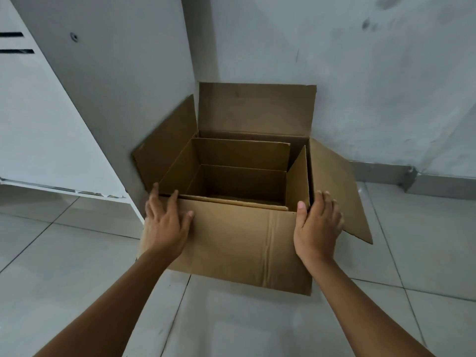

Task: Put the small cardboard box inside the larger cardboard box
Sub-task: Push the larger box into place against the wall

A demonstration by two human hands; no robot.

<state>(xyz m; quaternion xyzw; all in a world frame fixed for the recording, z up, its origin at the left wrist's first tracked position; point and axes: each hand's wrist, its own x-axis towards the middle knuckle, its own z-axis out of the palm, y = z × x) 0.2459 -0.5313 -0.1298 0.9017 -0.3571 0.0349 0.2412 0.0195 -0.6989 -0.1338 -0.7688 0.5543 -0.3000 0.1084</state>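
Note:
The larger cardboard box (239, 243) stands open on the tiled floor in a wall corner, its flaps spread outward. The small cardboard box (242, 155) sits inside it, open-topped, its flaps rising above the big box's rim. My left hand (164, 220) rests on the near left corner of the larger box, fingers spread over the rim. My right hand (318, 225) lies against the near right corner, thumb on the front face and fingers around the side. Neither hand closes around anything.
Grey walls (360, 73) meet behind the box. A white cabinet (38, 124) stands at the left, close to the box's left flap. Light floor tiles (231, 325) stretch in front and to the right.

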